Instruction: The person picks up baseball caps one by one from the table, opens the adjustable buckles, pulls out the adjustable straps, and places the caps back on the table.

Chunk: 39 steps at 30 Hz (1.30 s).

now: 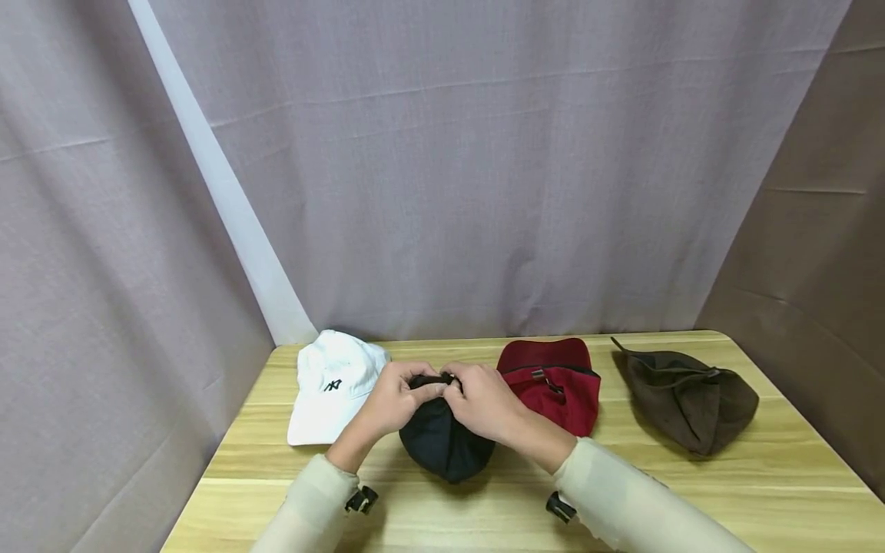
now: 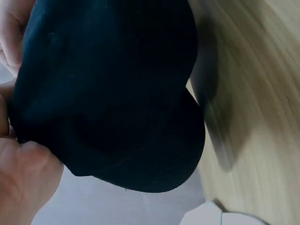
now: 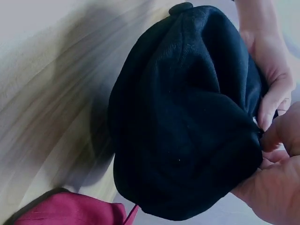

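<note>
Black baseball cap [image 1: 445, 445], seen over the middle of the bench [image 1: 238, 499] between a white cap and a red one. From my remote post I see a matte, soft-woven crown, domed and seamed, folding into loose creases; the right wrist view shows its round cloth-covered button [image 3: 180, 8]. I cannot tell whether the crown touches the wood. The left hand [image 1: 401, 399] and right hand [image 1: 480, 399] are close together, both pinching the cap's edge; the fingers hide the detail there. Left: white cap [image 1: 339, 384], rounded, with a dark embroidered monogram [image 1: 333, 385] and smooth visor. Right: red cap [image 1: 581, 395], dark-trimmed, with a strap and buckle [image 1: 546, 376]; farther right, a dark brown hat [image 1: 681, 399], slumped and pointed. The bench has pale, streaked wood grain; behind hangs a creased grey curtain [image 1: 484, 192].
</note>
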Motion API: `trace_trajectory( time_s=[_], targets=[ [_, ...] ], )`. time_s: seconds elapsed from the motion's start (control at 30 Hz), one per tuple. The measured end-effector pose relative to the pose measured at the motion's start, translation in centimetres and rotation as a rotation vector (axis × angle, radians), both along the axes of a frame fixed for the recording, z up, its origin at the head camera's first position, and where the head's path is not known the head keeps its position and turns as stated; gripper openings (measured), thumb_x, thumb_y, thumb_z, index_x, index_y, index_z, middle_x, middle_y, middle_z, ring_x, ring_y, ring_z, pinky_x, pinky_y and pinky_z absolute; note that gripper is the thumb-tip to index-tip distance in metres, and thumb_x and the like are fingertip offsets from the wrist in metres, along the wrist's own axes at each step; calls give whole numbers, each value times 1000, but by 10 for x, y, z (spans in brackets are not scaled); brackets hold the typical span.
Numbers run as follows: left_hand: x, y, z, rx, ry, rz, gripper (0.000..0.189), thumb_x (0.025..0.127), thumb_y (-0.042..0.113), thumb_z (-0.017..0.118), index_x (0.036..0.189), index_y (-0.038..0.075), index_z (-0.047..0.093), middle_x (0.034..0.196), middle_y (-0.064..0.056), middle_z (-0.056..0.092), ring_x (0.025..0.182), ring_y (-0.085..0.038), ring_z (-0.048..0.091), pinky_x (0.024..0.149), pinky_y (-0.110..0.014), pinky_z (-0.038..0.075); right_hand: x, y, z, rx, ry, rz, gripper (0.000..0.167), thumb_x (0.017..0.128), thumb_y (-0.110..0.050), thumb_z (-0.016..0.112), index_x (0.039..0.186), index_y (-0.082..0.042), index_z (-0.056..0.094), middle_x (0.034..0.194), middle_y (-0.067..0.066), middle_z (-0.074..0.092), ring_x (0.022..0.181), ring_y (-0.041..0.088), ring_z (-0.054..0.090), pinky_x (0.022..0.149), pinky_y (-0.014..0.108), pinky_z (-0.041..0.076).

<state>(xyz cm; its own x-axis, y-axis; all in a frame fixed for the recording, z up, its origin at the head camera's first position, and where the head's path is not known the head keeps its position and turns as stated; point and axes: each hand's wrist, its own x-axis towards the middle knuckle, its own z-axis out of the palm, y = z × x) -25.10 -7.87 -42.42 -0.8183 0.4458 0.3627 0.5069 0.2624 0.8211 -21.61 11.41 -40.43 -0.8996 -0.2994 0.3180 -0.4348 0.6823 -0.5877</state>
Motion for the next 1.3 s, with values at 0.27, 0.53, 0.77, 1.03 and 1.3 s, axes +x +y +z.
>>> trace_trajectory(
  time_s=[0.27, 0.53, 0.77, 1.03, 1.3],
  targets=[
    [3, -5, 8, 54, -81, -11, 8, 97, 10, 76, 100, 4, 81, 100, -16, 81, 89, -5, 72, 82, -23, 58, -1, 13, -2, -136, -23, 77, 31, 102, -8, 53, 126, -11, 72, 115, 2, 80, 98, 9, 71, 89, 32, 59],
    [5, -7, 9, -25, -53, 1, 9, 97, 13, 77, 103, 8, 81, 100, -11, 82, 89, -5, 71, 84, -22, 57, 4, 21, -9, -117, 68, 121, 26, 104, -14, 61, 129, -14, 60, 88, -3, 69, 60, 4, 47, 63, 24, 47],
    [4, -8, 6, -36, 3, -34, 15, 104, 17, 69, 97, 10, 81, 97, -8, 81, 90, -6, 72, 84, -24, 58, 8, 22, -17, -61, 226, 140, 20, 105, -18, 66, 125, -15, 67, 118, 3, 79, 107, 16, 77, 92, 41, 63],
    [7, -10, -1, -62, 7, -92, 24, 107, 15, 63, 91, 9, 79, 90, -7, 78, 86, -6, 68, 82, -22, 55, 8, 22, -20, -72, 148, 157, 12, 103, -11, 68, 113, -17, 65, 109, -3, 74, 101, 11, 70, 90, 35, 59],
    [11, -12, 5, -112, -46, -122, 16, 101, 15, 73, 113, 8, 82, 113, -10, 82, 104, -11, 75, 94, -24, 59, 11, 26, -19, -64, 136, 136, 11, 102, -13, 70, 109, -20, 65, 104, -6, 72, 94, 6, 66, 86, 31, 57]
  ],
)
